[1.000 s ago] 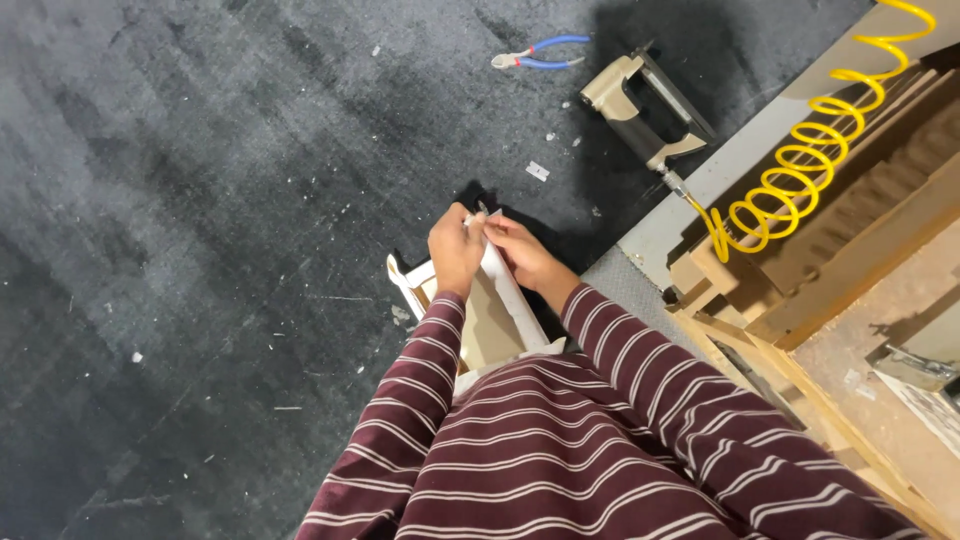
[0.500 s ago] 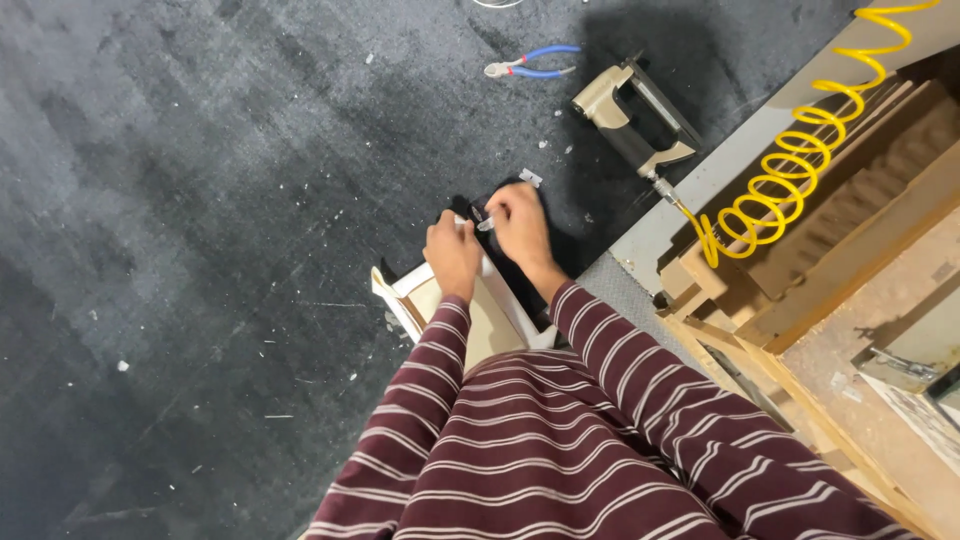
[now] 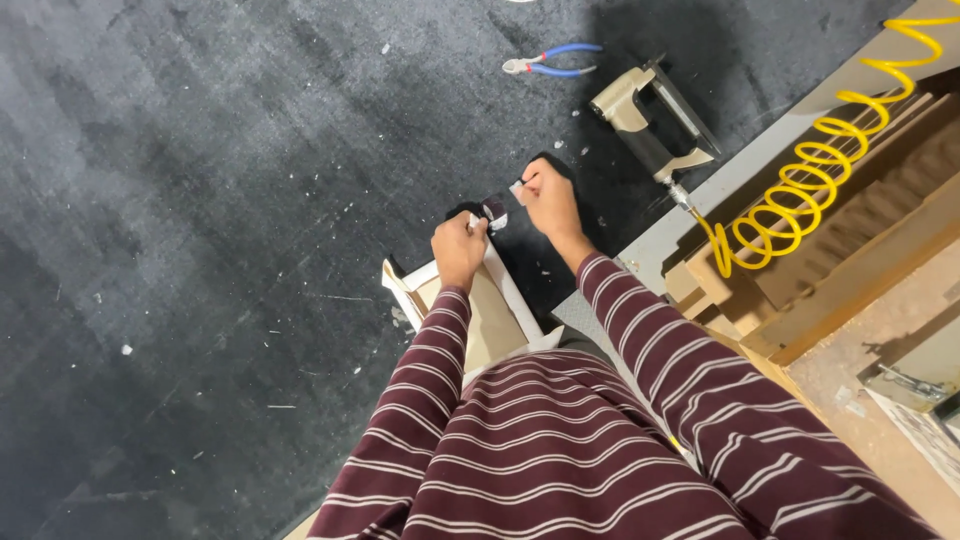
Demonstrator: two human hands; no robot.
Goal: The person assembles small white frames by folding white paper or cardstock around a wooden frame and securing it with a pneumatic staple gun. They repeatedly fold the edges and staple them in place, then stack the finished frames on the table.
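Observation:
My left hand [image 3: 459, 247] grips the top corner of a small white wooden frame [image 3: 512, 298] that stands tilted against my body above the dark floor. My right hand [image 3: 547, 198] is raised just beyond the frame and pinches a small white scrap [image 3: 517, 190] between its fingers. Between the two hands a small dark-and-white bit [image 3: 494, 212] shows at the frame's tip. Both arms wear maroon sleeves with white stripes.
A tan pneumatic stapler [image 3: 652, 118] lies on the dark grey carpet [image 3: 200, 200], fed by a coiled yellow air hose [image 3: 800, 190]. Blue-handled pliers [image 3: 550, 64] lie farther out. Wooden frames and boards [image 3: 850, 270] stack at the right. White scraps dot the carpet.
My right hand has pulled away from the frame's top, up and to the right, with a white scrap in its fingers. The left hand stays on the frame.

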